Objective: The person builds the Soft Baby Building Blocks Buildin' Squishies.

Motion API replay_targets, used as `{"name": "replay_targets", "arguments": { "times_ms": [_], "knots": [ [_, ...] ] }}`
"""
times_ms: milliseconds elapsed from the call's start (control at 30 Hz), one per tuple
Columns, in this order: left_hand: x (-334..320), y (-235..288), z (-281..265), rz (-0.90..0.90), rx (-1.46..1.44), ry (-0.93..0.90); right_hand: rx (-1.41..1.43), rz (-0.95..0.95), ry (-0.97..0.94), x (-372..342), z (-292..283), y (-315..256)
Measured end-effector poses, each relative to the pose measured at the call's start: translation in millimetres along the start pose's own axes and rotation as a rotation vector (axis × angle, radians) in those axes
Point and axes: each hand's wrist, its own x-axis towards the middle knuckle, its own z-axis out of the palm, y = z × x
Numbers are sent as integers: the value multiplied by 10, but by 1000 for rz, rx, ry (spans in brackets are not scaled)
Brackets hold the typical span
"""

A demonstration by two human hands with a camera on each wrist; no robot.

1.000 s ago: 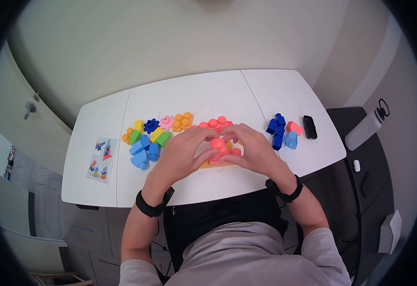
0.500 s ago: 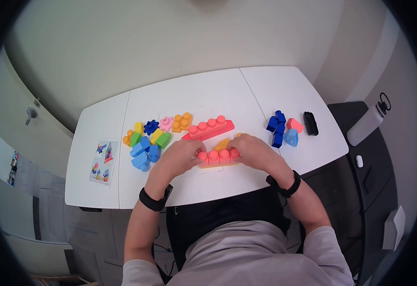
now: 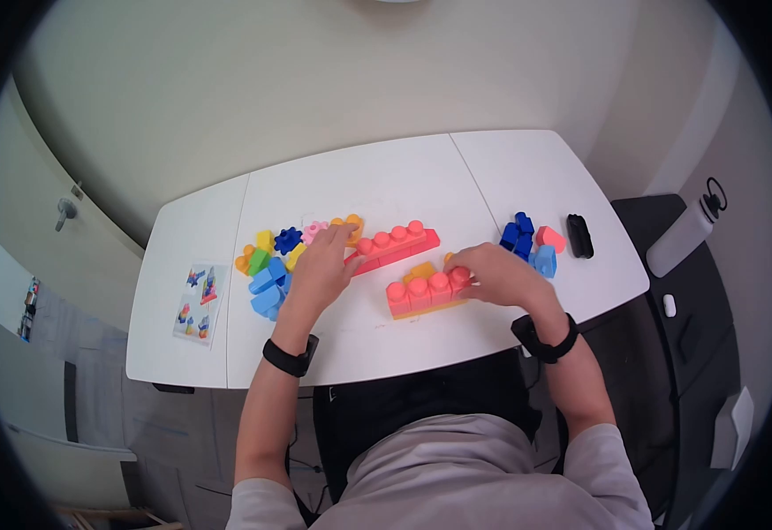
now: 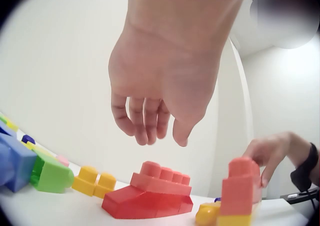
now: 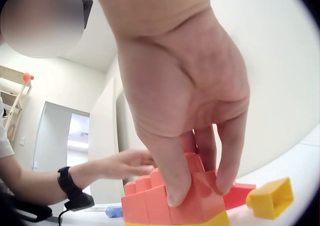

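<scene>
My right hand point(image 3: 496, 278) grips the right end of a row of coral building blocks point(image 3: 417, 293), thumb on the near side and fingers on the far side in the right wrist view. A yellow base point(image 5: 217, 220) shows under that row. Raised above the table, my left hand point(image 4: 162, 81) holds nothing, its fingers loosely bent. In the head view it overlaps the orange studded block point(image 3: 356, 231) and lies just left of a second row, coral studs on a red base point(image 4: 147, 203). A small yellow block point(image 5: 272, 198) lies behind the gripped row.
Blue, green, yellow and pink blocks point(image 3: 267, 276) lie in a group at the left, beside a picture sheet point(image 3: 199, 303). Toward the right are dark blue blocks point(image 3: 518, 237), a light blue block point(image 3: 544, 261) and a black case point(image 3: 579, 236). A white bottle point(image 3: 682, 237) stands on a side cabinet.
Both hands first worked close together over the front row, where the coral blocks came to form a line of studs. My left hand has since let go and moved up and left; my right hand stays there.
</scene>
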Motion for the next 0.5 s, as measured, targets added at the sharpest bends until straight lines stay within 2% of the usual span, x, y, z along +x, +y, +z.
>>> {"name": "replay_targets", "arguments": {
  "times_ms": [133,233,433,500],
  "knots": [
    [-10,-8,153,10,21,30,138,-5,118,-83,-282,89],
    [2,-54,207,10,31,-60,139,114,246,-102,-431,95],
    [26,-52,119,7,-40,-137,196,236,436,49,-326,291],
    [40,-51,65,20,-69,-232,189,183,490,146,-185,419]
  ]
}}
